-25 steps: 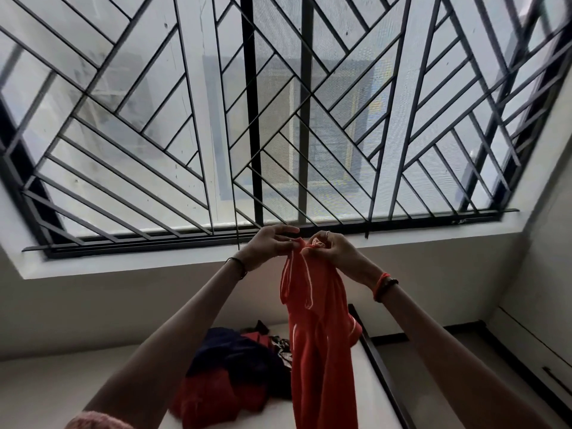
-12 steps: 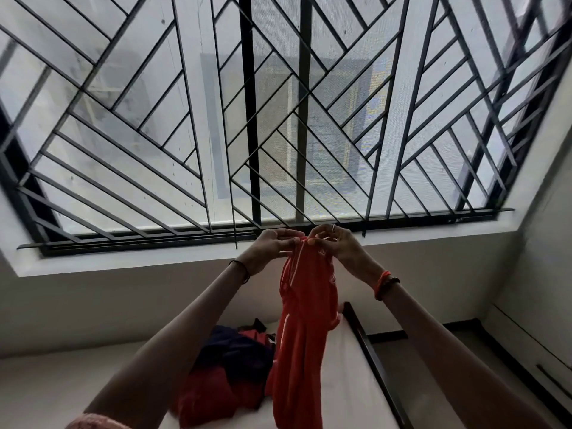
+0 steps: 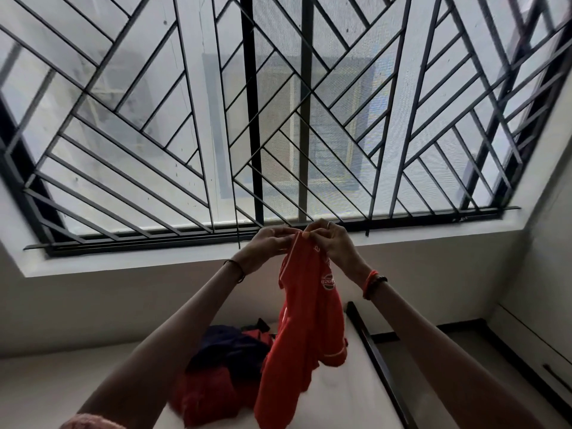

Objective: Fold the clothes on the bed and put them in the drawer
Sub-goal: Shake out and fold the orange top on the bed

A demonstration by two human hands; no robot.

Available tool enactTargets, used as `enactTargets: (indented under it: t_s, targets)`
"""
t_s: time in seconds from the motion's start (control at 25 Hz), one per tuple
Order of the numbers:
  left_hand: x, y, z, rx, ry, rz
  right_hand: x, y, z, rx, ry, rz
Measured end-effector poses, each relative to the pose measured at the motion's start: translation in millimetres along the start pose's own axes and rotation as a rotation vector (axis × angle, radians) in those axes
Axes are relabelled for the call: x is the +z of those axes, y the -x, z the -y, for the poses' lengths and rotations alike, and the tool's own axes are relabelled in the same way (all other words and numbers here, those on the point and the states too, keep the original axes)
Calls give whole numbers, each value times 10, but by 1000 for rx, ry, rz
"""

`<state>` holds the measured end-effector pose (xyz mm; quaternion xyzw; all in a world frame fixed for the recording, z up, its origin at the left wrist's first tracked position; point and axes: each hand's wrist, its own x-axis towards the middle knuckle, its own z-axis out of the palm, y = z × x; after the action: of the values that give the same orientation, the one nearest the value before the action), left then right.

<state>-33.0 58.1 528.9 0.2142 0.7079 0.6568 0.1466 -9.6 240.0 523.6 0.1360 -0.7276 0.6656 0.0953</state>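
Note:
An orange-red shirt (image 3: 305,329) with a round logo hangs in the air in front of the window. My left hand (image 3: 267,247) and my right hand (image 3: 332,243) both pinch its top edge, close together, arms stretched out. The shirt's lower part dangles over the white bed (image 3: 340,394). A heap of dark blue and red clothes (image 3: 223,366) lies on the bed behind my left forearm.
A large window with a black diagonal grille (image 3: 278,119) fills the wall ahead, above a white sill (image 3: 154,261). The bed's dark frame edge (image 3: 377,363) runs down the right. A white drawer unit with a black handle (image 3: 554,376) stands at the far right.
Both hands have lifted slightly while holding the shirt's top. The shirt has turned and opened a little, so its logo side now shows.

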Motion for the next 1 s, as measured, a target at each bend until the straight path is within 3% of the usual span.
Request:
enactTargets:
  t_s: [0.24, 0.44, 0.64, 0.8, 1.0]
  targets:
    - [5, 95, -12, 72, 28, 73, 41, -49, -22, -73, 58, -125]
    - [64, 4, -64, 196, -178, -181, 42, 12, 25, -100, 58, -79]
    - [-49, -55, -291, 253, -188, -284, -239, 341, -286, 81, 147, 141]
    - [-58, -83, -501, 324, -212, -267, -385, 458, -707, 174, 189, 259]
    - [-225, -89, -575, 358, -188, -316, -423, 556, -1149, 381, 241, 278]
